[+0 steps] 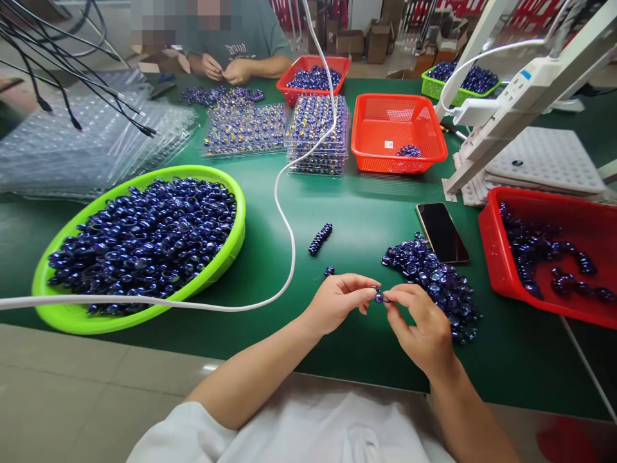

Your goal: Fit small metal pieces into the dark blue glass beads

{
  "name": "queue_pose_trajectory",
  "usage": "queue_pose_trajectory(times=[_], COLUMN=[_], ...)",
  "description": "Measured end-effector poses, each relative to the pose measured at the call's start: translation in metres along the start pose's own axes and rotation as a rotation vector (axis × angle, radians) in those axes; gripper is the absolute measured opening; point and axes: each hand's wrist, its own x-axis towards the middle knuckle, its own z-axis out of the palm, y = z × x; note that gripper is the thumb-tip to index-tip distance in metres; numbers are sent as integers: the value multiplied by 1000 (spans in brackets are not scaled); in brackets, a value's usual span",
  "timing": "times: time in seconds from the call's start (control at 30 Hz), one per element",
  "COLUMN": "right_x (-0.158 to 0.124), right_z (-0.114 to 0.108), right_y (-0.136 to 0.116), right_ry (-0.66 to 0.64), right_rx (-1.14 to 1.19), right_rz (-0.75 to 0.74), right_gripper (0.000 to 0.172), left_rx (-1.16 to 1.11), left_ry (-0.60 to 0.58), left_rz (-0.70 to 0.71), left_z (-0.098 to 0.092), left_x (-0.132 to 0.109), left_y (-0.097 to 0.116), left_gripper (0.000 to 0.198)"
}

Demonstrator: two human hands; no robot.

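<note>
My left hand (340,301) and my right hand (423,326) meet above the green table. Between their fingertips is a small shiny blue piece (378,297), pinched from both sides; its exact kind is too small to make out. Just right of my right hand spreads a heap of loose shiny blue rounded parts (446,289). Beyond my left hand lie a short stacked row of blue pieces (321,239) and one smaller blue piece (329,271). A large lime-green basket (241,215) at left is piled with blue ring-like pieces.
A white cable (289,238) loops across the table. A phone (442,233) lies beyond the heap. Red baskets (496,257) and an orange-red basket (400,161) hold blue pieces. Filled clear trays (318,135) are stacked at the back. Opposite, a person's hands (224,69) work.
</note>
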Motion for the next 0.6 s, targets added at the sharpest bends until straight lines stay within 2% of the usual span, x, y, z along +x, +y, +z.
queue_pose_trajectory(times=[0.2, 0.6], right_x=[-2, 0], right_z=[-2, -2], right_y=[0, -1], right_ry=[-23, 32], right_rx=[14, 9], right_rz=[-25, -34], right_gripper=[43, 39], left_rx=[115, 191], left_ry=[-4, -23], left_rz=[76, 196], left_z=[5, 5], left_x=[-5, -8], left_y=[1, 0], left_gripper=[29, 25])
